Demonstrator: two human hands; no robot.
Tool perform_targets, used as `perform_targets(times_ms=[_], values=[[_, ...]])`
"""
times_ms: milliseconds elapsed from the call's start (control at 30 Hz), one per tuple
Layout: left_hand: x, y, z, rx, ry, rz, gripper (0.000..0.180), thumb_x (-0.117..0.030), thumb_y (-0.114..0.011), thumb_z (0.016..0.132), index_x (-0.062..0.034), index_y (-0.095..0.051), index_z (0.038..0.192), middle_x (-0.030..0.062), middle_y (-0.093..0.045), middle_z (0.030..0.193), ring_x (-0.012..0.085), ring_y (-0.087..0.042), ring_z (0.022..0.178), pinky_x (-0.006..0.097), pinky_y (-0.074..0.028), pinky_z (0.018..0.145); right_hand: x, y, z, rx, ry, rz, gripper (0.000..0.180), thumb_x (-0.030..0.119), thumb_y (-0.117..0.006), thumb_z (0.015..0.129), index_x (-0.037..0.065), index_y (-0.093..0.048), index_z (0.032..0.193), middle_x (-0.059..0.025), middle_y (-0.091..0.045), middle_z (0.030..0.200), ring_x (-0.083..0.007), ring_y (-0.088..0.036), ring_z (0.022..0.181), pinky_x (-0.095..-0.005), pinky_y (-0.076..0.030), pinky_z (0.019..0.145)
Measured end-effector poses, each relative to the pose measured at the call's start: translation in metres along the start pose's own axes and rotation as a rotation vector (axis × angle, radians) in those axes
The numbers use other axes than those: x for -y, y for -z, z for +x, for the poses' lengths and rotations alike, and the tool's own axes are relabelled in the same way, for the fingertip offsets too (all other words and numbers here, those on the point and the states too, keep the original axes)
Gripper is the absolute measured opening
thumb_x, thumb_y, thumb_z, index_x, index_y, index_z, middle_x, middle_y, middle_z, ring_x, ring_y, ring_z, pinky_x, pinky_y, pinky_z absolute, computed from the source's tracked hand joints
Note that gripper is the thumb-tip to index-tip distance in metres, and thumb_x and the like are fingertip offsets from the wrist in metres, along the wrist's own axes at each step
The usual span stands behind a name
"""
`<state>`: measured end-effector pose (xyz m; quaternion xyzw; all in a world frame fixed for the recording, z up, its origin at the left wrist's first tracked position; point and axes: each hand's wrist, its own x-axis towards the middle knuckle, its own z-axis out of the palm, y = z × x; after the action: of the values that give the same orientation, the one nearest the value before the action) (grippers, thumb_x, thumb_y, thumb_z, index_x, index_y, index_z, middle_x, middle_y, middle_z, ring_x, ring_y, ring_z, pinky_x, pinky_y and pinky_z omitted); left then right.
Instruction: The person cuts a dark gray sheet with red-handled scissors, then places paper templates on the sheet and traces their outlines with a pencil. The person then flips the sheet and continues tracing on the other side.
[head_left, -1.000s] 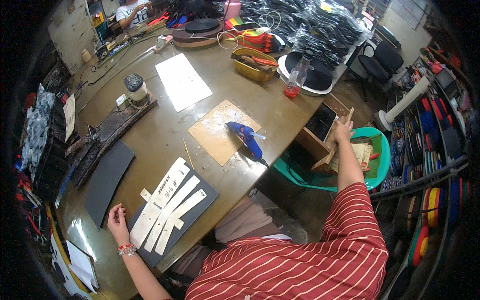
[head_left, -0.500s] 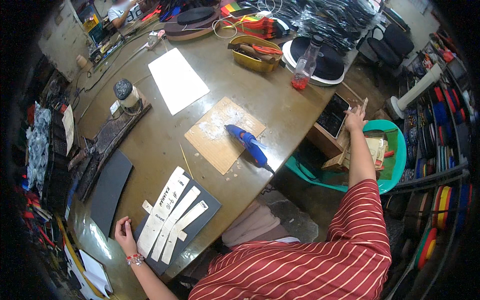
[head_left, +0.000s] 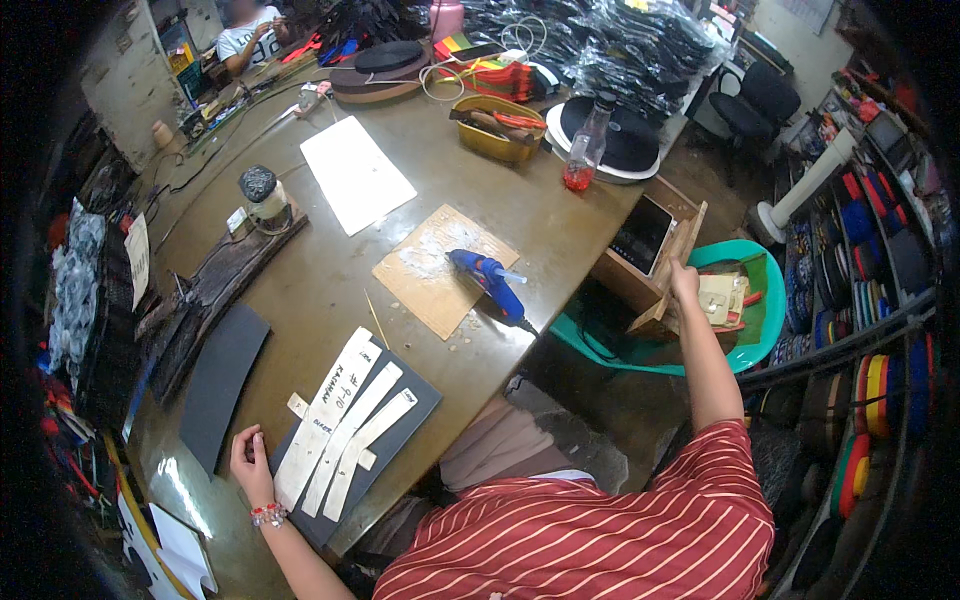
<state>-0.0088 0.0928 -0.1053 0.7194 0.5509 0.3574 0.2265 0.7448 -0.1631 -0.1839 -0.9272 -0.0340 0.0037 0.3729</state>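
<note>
My right hand (head_left: 685, 282) is closed at the outer face of a wooden drawer (head_left: 688, 228), which is pulled out from under the table's right edge. A dark, flat, screen-like thing (head_left: 642, 232) lies inside the drawer. What part of the drawer front my fingers grip is partly hidden. My left hand (head_left: 250, 462) rests on the table, fingers loosely bent, holding nothing. Beside it, pale card pattern strips (head_left: 325, 420) with handwriting lie on a dark grey sheet (head_left: 420, 408). Another dark grey sheet (head_left: 225, 385) is just beyond the left hand.
A blue glue gun (head_left: 488, 285) lies on a glue-smeared cardboard piece (head_left: 415, 300). Farther off are a white sheet (head_left: 357, 175), a yellow tool basket (head_left: 500, 145) and a bottle (head_left: 585, 150). Below the drawer stands a teal tub (head_left: 765, 335). Another person (head_left: 250, 38) sits at the far left.
My right hand has shifted from the drawer's top edge to its outer face, and its spread fingers have closed. The view has shifted slightly. My left hand stays beside the patterns.
</note>
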Motion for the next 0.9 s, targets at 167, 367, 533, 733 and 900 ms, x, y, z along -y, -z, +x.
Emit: perform_targets(times_ms=[167,367,533,733,900], values=[[-0.01,0.0,0.0,0.003,-0.035,-0.05,0.009,-0.008,-0.059,0.087,-0.0032,-0.065,0.092,-0.0001,-0.058,0.082,0.0062,-0.049,0.067,0.02,-0.039,0.057,0.037,-0.038,0.021,0.181,-0.138,0.393,0.081,0.06,-0.064,0.073,-0.015,-0.059,0.106,-0.0239,-0.063,0.105,-0.0331,-0.06,0.098,-0.0392,-0.045,0.083],[-0.009,0.001,-0.002,-0.003,-0.024,-0.068,0.01,-0.007,-0.06,0.085,-0.0019,-0.066,0.092,0.0009,-0.057,0.078,0.0069,-0.052,0.066,0.021,-0.043,0.057,0.126,-0.097,-0.01,0.212,-0.075,0.559,0.073,0.047,-0.07,0.074,-0.012,-0.055,0.114,-0.0188,-0.059,0.115,-0.0289,-0.059,0.102,-0.0374,-0.045,0.086],[0.003,-0.001,-0.004,-0.011,-0.035,-0.096,0.011,-0.006,-0.061,0.085,-0.0016,-0.066,0.094,0.0007,-0.058,0.08,0.006,-0.051,0.066,0.021,-0.042,0.057,0.142,-0.101,-0.014,0.383,-0.267,1.115,0.07,0.043,-0.068,0.077,-0.003,-0.048,0.126,-0.0189,-0.052,0.125,-0.0297,-0.054,0.11,-0.0428,-0.042,0.095],[-0.065,0.026,0.006,-0.024,0.071,-0.286,0.013,-0.006,-0.06,0.086,-0.0019,-0.065,0.097,0.0026,-0.058,0.084,0.008,-0.056,0.076,0.021,-0.045,0.067,0.141,-0.031,-0.047,-0.042,-0.072,1.001,0.032,0.013,-0.055,0.088,0.004,-0.045,0.117,-0.0016,-0.052,0.073,-0.0095,-0.052,0.066,-0.0228,-0.038,0.048],[-0.192,0.079,-0.025,0.097,-0.523,-0.145,0.025,-0.003,-0.066,0.073,-0.0043,-0.066,0.099,0.008,-0.063,0.093,0.0217,-0.061,0.079,0.031,-0.048,0.071,0.267,0.1,-0.207,0.489,0.792,1.27,0.026,0.013,-0.048,0.095,-0.001,-0.055,0.116,0.0022,-0.051,0.075,-0.0076,-0.049,0.066,-0.022,-0.041,0.06]])
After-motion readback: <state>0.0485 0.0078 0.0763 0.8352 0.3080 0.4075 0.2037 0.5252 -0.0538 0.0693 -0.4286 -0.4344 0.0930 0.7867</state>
